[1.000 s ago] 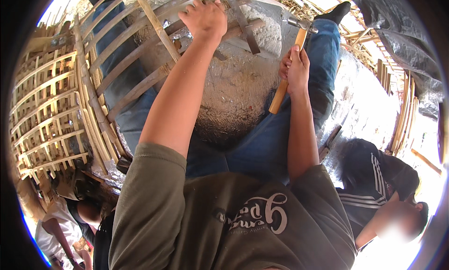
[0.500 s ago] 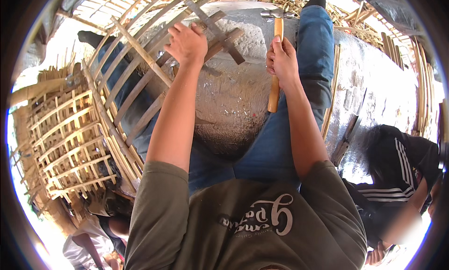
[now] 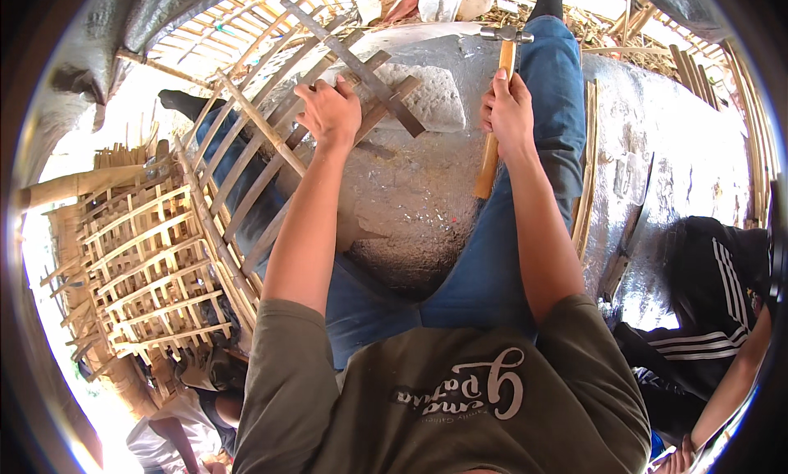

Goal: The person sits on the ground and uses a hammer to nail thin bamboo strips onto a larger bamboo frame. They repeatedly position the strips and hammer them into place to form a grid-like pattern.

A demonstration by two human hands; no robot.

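Observation:
A lattice of flat wooden or bamboo slats (image 3: 275,141) lies in front of me, reaching over my left leg. My left hand (image 3: 330,113) is closed round a slat near its right end, where a darker crosspiece (image 3: 353,59) lies over the slat ends. A pale stone block (image 3: 439,100) sits just beyond and right of these ends. In my right hand (image 3: 508,117) is a hammer (image 3: 487,170), held by its wooden handle with the metal head pointing away from me. It is raised near my right leg, apart from the lattice.
I sit with my legs spread on a grey-brown surface (image 3: 402,203). Another bamboo lattice (image 3: 152,265) stands at left. A person in black (image 3: 710,285) sits at right, near a dark blade-like tool (image 3: 628,248); another person is at lower left (image 3: 176,429). Straw lies at the back.
The view has shifted a little. My right hand has carried the hammer slightly away from the block, farther out and to the right. My left hand keeps its hold on the slat.

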